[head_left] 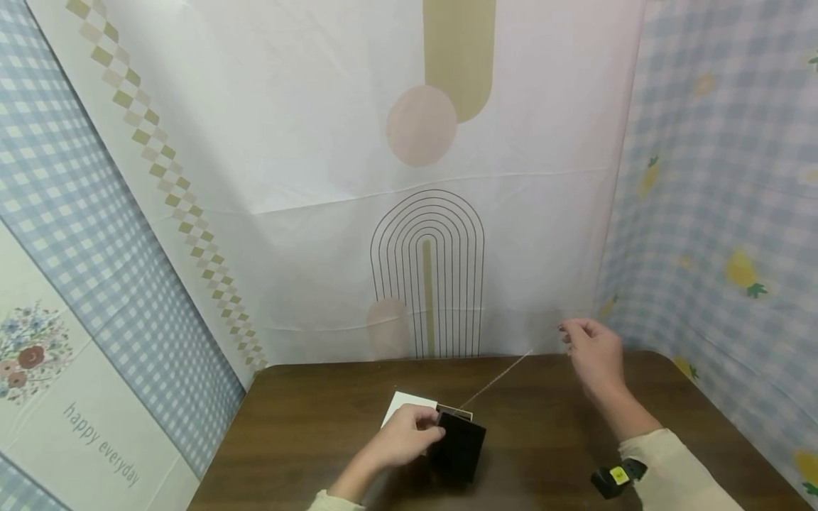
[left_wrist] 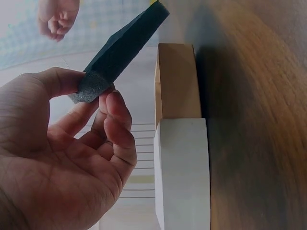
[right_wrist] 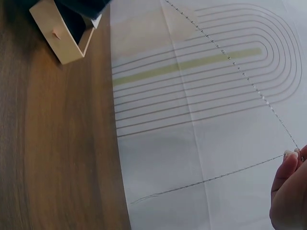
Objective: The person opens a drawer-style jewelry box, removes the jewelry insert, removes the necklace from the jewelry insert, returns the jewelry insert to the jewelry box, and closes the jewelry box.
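Far to the left of my left hand hung a blue and white checked cloth (head_left: 96, 277) with flowers and the words "happy everyday" on it. Just past my left hand, a white box (left_wrist: 184, 177) lay on the brown table (head_left: 549, 433). My left hand (head_left: 402, 434) was pinching a black pad (head_left: 460, 447) by its corner, with my thumb and fingers tight on it. The pad was tipped over at a slant, on the right side of that hand and nearer to me than the box. Behind the pad, a tan drawer (left_wrist: 177, 81) stuck out from the right end of the box.

A thin chain (right_wrist: 229, 58) went up from near the pad and the drawer to my right hand. I could not tell which of the two its low end met. My right hand (head_left: 597, 351) was up high, well apart from my left, and it pinched the chain with its fingertips. One loose end hung down from there. Below my right hand, a black strap (head_left: 603, 484) with a yellow patch sat by my pale sleeve (head_left: 677, 472). To the right of that hand hung another checked cloth (head_left: 709, 170), with yellow pineapples on it.
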`<state>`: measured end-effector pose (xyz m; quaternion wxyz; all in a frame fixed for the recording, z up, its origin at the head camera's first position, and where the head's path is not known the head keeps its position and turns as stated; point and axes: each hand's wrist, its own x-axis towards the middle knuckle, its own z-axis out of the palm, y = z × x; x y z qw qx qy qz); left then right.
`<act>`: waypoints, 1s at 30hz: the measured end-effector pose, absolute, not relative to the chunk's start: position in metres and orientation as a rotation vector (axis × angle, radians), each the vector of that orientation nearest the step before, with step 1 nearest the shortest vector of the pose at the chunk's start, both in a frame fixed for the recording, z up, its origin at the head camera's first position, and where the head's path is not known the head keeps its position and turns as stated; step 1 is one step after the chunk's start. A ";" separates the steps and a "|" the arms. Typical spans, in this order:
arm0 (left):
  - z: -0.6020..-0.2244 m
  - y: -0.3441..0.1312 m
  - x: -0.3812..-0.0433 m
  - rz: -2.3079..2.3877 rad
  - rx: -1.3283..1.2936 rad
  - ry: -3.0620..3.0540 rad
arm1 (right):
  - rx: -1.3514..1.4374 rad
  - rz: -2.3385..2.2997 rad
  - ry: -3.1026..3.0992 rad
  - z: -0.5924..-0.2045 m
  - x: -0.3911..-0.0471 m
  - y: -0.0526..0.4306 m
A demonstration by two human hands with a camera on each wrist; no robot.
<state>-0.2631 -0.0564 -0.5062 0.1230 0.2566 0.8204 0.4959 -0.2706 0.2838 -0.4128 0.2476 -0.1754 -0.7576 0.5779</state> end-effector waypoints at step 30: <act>-0.494 -0.074 -0.265 1.495 0.611 2.507 | -0.449 1.473 -2.176 -0.413 -0.255 0.317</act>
